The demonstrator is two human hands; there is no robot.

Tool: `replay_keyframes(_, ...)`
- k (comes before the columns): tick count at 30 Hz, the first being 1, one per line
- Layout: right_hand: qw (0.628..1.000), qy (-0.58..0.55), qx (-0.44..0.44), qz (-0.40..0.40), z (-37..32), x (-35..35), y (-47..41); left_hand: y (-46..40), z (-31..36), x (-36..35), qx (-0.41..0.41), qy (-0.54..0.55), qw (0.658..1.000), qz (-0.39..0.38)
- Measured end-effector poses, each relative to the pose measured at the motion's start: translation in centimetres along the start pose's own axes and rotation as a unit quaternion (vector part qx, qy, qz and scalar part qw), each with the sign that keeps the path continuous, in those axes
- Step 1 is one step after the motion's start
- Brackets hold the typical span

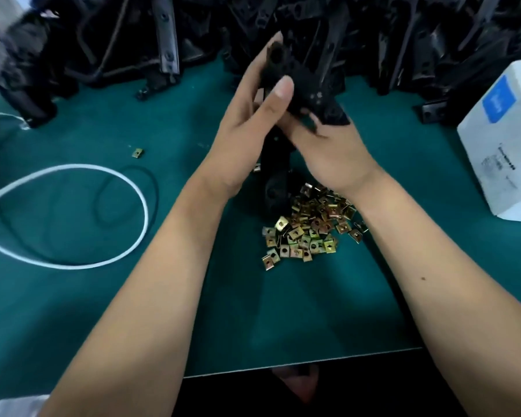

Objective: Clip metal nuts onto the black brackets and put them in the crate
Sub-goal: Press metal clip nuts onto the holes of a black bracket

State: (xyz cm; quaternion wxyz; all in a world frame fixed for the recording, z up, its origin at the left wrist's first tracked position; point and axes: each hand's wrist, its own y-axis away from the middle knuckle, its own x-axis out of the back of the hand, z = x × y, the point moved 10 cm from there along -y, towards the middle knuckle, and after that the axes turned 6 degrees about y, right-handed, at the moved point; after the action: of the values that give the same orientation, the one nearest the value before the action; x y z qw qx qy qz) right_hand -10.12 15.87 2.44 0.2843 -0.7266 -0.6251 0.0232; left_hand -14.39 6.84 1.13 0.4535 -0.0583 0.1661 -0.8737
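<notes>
I hold a black bracket (306, 94) above the green table with both hands. My left hand (247, 127) grips its upper part, thumb across the front. My right hand (328, 152) holds its lower end from beneath, fingers curled round it. Below my hands another black bracket (275, 182) lies on the table. A heap of brass-coloured metal nuts (310, 224) lies beside it, under my right wrist. A single nut (137, 152) sits apart on the left. No crate is in view.
A large pile of black brackets (373, 31) fills the back of the green table (103, 296). A white cable (73, 218) and a thin black cable (151, 188) loop on the left. A white box with a blue label (506, 139) stands at the right.
</notes>
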Motion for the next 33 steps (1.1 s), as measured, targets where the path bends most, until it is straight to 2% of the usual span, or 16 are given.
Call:
replay_keyframes(4, 0.977, 0.2, -0.01, -0.072, 0.9, -1.2, 0.1, 0.3, -1.1, 3.1, 0.044, 0.014, 0.993, 0.105)
replay_keyframes(8, 0.974, 0.203, -0.059, -0.086, 1.3, -0.4, 0.4, 0.9, -1.0, 8.0, 0.039, 0.053, 0.967, 0.247)
replay_keyframes(10, 0.96, 0.189, -0.053, -0.198, 0.9, -2.2, 1.0, 1.3, -1.3, 10.8, 0.044, 0.102, 0.946, 0.305)
replay_keyframes(13, 0.894, 0.191, -0.053, -0.401, 0.6, -6.2, 4.0, 1.7, -3.1, 12.5, 0.079, 0.222, 0.922, 0.307)
replay_keyframes(14, 0.876, 0.204, -0.054, -0.434, 0.7, -6.9, 4.8, 1.7, -3.7, 12.4, 0.097, 0.261, 0.914, 0.296)
replay_keyframes(16, 0.861, 0.22, -0.051, -0.456, 0.7, -7.5, 5.4, 1.6, -4.6, 11.2, 0.132, 0.33, 0.897, 0.264)
replay_keyframes(18, 0.857, 0.228, -0.056, -0.459, 0.8, -7.6, 5.4, 1.4, -4.8, 10.1, 0.15, 0.355, 0.894, 0.23)
replay_keyframes(23, 0.834, 0.3, -0.062, -0.458, 1.5, -8.1, 5.5, 1.5, -4.5, 8.4, 0.158, 0.337, 0.914, 0.162)
replay_keyframes(25, 0.837, 0.31, -0.058, -0.447, 1.3, -7.8, 5.2, 1.3, -4.5, 8.1, 0.16, 0.342, 0.914, 0.148)
replay_keyframes(27, 0.864, 0.289, -0.058, -0.409, 1.2, -6.7, 4.2, 1.2, -4.5, 7.8, 0.16, 0.338, 0.917, 0.136)
replay_keyframes(29, 0.911, 0.236, -0.068, -0.333, 1.2, -4.9, 2.7, 1.2, -4.6, 7.3, 0.166, 0.33, 0.922, 0.119)
replay_keyframes(31, 0.955, 0.13, -0.113, -0.241, 1.9, -2.9, 1.5, 1.4, -4.6, 6.5, 0.17, 0.309, 0.932, 0.088)
replay_keyframes(33, 0.976, 0.024, -0.158, -0.15, 2.8, -1.4, 1.0, 1.4, -4.1, 5.3, 0.156, 0.282, 0.946, 0.033)
